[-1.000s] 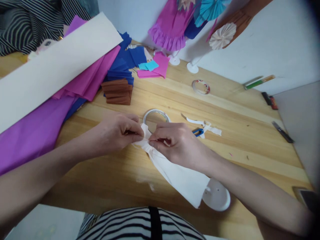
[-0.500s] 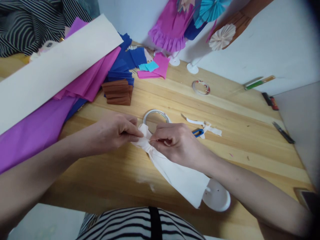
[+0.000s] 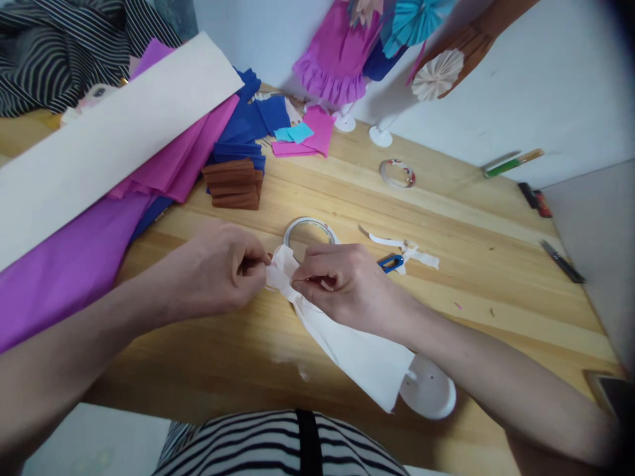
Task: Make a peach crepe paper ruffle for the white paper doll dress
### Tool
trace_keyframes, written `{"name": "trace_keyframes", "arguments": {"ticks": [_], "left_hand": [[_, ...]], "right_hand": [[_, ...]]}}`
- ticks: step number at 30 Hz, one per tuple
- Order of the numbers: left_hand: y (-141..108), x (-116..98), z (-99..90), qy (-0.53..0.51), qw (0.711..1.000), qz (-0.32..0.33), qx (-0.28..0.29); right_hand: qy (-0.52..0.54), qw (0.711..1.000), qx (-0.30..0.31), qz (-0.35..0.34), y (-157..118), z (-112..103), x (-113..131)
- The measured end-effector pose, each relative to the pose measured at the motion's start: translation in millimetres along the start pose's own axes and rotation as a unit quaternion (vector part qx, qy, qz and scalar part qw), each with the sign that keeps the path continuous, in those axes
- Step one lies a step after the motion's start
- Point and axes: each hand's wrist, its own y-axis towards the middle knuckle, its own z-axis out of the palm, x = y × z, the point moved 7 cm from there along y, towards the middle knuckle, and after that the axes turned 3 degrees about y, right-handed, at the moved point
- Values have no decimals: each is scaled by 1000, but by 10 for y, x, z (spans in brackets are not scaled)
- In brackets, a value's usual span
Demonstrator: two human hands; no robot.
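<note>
A small white paper dress (image 3: 357, 344) lies slanted on a stand with a round white base (image 3: 428, 389), near the table's front edge. At the dress's gathered upper end, my left hand (image 3: 218, 268) is closed in a pinch on the white paper's left edge. Thumb and forefinger of my right hand (image 3: 350, 284) pinch the same paper just to the right. A roll of tape (image 3: 311, 223) lies flat behind the fingers, partly hidden. Blue-handled scissors (image 3: 391, 263) and white scraps (image 3: 421, 256) rest right of my right hand.
Folded brown paper (image 3: 233, 183), blue and pink pieces, and a long cream sheet (image 3: 119, 142) lie at the left. Paper dresses (image 3: 342, 46) on stands are at the back. Another tape roll (image 3: 397, 173), a green pen (image 3: 510, 164) and a cutter (image 3: 563, 262) are on the right.
My left hand has shifted slightly left from the middle of the gathered paper to its edge. My right hand has hardly moved and keeps its pinch.
</note>
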Motion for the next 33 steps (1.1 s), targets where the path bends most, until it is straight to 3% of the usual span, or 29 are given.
{"name": "trace_keyframes", "arguments": {"ticks": [4,14,33], "left_hand": [[9,-10,-82,-7,999,-10,-32],[7,-110,129,-12,999,32,28],[10,-137,238,-30,999,28,-20]], "right_hand": [[6,1000,0,14,-16,3,-20],[4,1000,-2,13,-25,-1,-15],[5,999,27,22,-55,-5,-10]]}}
